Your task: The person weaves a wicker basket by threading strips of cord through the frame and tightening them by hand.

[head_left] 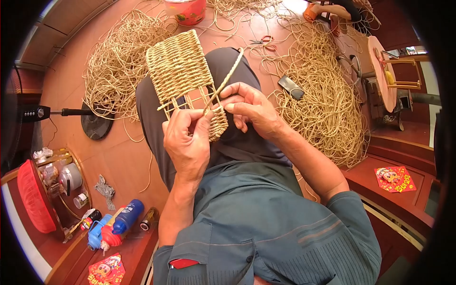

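Observation:
A woven straw-rope panel (180, 64), perhaps part of a basket, rests on my lap, with a gap of bare frame bars below its dense weave. My left hand (186, 140) is closed on the lower part of the woven piece, thumb and index finger pinching at the bars. Just to the right, my right hand (254, 107) is closed, its fingertips bunched at a twisted straw cord (231, 71). The cord's free end sticks up over my knee. A smaller woven section (218, 124) shows between the hands, partly hidden by the left one.
Heaps of loose straw cord lie on the floor at left (126, 61) and right (323, 90). A phone (290, 87) lies on the right heap, near red-handled scissors (267, 43). A red bucket (186, 12) stands ahead. Another person's arm (335, 10) shows at upper right.

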A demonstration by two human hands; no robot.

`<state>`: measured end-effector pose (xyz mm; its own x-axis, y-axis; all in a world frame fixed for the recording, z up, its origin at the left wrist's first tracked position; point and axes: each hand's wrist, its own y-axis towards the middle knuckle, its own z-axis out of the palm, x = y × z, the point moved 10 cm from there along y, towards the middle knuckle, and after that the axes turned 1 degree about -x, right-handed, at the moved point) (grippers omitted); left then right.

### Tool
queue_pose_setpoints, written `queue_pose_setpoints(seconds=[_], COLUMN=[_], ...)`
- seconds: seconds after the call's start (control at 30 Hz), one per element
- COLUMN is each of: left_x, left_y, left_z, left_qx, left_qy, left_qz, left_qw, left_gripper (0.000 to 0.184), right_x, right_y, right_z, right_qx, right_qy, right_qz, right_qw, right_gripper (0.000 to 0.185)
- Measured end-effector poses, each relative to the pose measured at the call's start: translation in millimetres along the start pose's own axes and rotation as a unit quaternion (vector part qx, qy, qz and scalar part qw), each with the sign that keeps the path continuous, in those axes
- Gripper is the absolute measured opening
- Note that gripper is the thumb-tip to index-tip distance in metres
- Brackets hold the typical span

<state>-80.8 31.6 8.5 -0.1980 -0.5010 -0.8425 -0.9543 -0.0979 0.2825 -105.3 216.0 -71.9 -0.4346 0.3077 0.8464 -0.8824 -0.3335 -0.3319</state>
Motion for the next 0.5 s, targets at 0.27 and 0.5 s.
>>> queue_pose_setpoints(seconds=[0.27, 0.5], left_x=[-10.3, -26.9], left_y=[18.7, 1.7], left_z=[4.2, 8.8], left_qx=[-0.01, -0.031], left_qy=[0.061, 0.078], left_qz=[0.052, 0.12], left_qw=[0.997, 0.989], left_gripper=[0.013, 0.041], right_x=[3.7, 11.9], right_y=[7.2, 5.9], right_z=[3.0, 4.3], right_qx=[-0.046, -0.085], right_qy=[-0.064, -0.149], right_qz=[-0.019, -0.051], right_qw=[0.997, 0.984], right_gripper=[0.035, 0.031])
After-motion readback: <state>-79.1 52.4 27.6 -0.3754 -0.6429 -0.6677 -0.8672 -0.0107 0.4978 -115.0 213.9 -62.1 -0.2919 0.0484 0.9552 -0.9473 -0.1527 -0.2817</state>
